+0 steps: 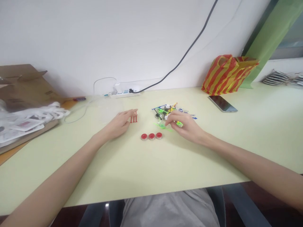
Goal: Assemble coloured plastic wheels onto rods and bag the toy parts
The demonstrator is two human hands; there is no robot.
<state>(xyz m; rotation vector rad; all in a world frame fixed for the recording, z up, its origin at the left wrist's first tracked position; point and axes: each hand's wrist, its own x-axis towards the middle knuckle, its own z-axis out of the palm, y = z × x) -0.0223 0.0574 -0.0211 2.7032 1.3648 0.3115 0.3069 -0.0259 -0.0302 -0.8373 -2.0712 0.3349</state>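
Observation:
My left hand [121, 122] lies on the table with its fingers stretched out. Its fingertips touch or hover just over a row of small red plastic rods [133, 118]. My right hand [186, 124] is closed in a pinch at the front of a jumbled pile of coloured plastic parts [167, 109], in blue, yellow, black, white and green. At its fingertips is a bright green plastic piece [162, 125] with a round part, partly hidden by the fingers. Three round red-topped discs [151, 136] with clear rims stand side by side between my hands, nearer to me.
A phone [222, 103] and a striped red-yellow bag [228, 75] are at the back right. A power strip [125, 92] with a black cable [189, 49] sits against the wall. At left are a cardboard box [26, 85] and white plastic bags [35, 116].

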